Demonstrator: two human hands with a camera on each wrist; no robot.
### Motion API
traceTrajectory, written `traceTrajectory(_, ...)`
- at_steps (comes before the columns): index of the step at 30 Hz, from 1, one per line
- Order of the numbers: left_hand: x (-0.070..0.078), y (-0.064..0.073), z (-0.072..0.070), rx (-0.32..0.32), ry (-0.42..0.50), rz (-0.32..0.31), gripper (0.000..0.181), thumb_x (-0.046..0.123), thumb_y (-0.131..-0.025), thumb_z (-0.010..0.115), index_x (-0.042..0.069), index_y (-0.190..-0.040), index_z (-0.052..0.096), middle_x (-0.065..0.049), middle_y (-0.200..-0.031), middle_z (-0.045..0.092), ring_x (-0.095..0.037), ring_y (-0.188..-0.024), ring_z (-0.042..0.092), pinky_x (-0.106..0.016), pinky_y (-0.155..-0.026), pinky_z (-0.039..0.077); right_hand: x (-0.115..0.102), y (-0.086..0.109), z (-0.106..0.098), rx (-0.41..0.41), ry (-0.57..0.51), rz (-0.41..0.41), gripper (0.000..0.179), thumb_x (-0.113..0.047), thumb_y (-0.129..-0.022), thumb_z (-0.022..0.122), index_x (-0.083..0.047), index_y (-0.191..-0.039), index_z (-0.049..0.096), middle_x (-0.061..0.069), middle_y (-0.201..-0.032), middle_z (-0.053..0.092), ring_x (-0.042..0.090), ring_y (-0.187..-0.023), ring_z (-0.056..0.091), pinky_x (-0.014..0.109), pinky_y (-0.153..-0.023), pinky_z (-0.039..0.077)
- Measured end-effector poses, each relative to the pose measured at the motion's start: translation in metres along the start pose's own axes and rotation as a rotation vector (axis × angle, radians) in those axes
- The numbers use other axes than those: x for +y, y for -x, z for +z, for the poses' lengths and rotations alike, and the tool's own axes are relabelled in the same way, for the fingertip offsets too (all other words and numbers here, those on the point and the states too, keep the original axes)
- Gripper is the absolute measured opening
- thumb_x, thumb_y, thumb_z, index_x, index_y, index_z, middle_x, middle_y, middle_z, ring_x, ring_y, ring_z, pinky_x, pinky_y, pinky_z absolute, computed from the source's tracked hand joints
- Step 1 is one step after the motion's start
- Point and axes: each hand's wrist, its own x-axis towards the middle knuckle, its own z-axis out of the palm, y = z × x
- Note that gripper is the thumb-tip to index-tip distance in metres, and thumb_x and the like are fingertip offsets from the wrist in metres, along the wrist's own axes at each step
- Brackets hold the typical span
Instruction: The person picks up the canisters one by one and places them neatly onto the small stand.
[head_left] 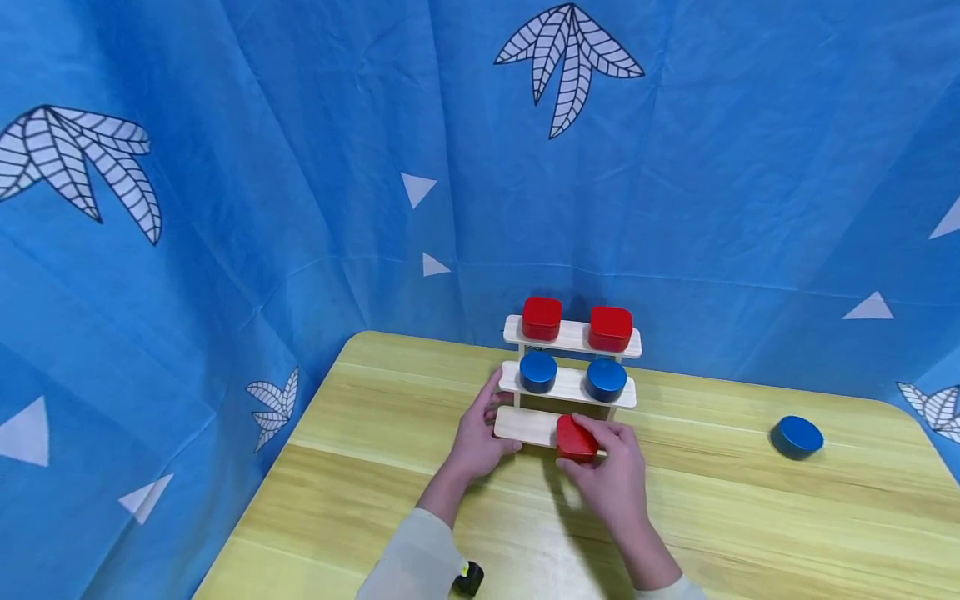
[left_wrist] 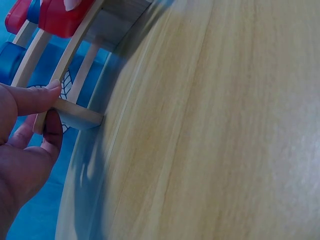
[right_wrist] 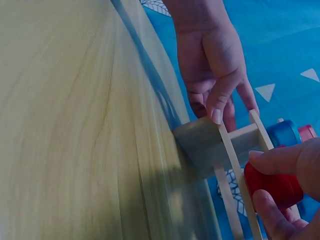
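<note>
A small three-tier wooden shelf (head_left: 525,425) stands at the back of the table. Two red square tins (head_left: 542,318) sit on its top tier and two blue round tins (head_left: 538,372) on the middle one. At the bottom tier's right part, my right hand (head_left: 617,475) pinches another red tin (head_left: 576,440) between thumb and fingers; in the right wrist view this red tin (right_wrist: 272,182) is at the board. My left hand (head_left: 478,437) grips the left end of the bottom tier, thumb and fingers on either side of the board (left_wrist: 75,55) in the left wrist view.
Another blue round tin (head_left: 797,437) lies on the wooden table (head_left: 720,517) to the right. A small black object (head_left: 468,578) is by the left sleeve at the front. A blue patterned curtain (head_left: 315,167) hangs behind the table's back edge.
</note>
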Motion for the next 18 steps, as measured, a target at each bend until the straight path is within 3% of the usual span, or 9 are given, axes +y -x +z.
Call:
traceTrajectory(10, 0.002, 0.000, -0.002, -0.006, 0.007, 0.002, 0.123, -0.021, -0.068, 0.081, 0.048, -0.155, 0.027, 0.001, -0.132, 0.055, -0.026, -0.116, 0.052, -0.033, -0.086, 0.055, -0.008, -0.007, 0.010, -0.051, -0.012, 0.005, 0.071, -0.005, -0.066, 0.093, -0.013, -0.132, 0.067, 0.017, -0.125, 0.051, 0.037, -0.116, 0.048, 0.048, -0.078, 0.058)
traceTrajectory(18, 0.002, 0.001, -0.002, -0.017, 0.024, 0.021, 0.122, -0.023, -0.067, 0.080, 0.044, -0.156, 0.028, -0.002, -0.132, 0.055, -0.028, -0.115, 0.053, -0.034, -0.085, 0.056, -0.011, -0.010, 0.017, -0.061, -0.052, -0.032, 0.068, 0.005, -0.068, 0.089, -0.012, -0.131, 0.068, 0.017, -0.122, 0.051, 0.036, -0.106, 0.058, 0.041, -0.074, 0.059)
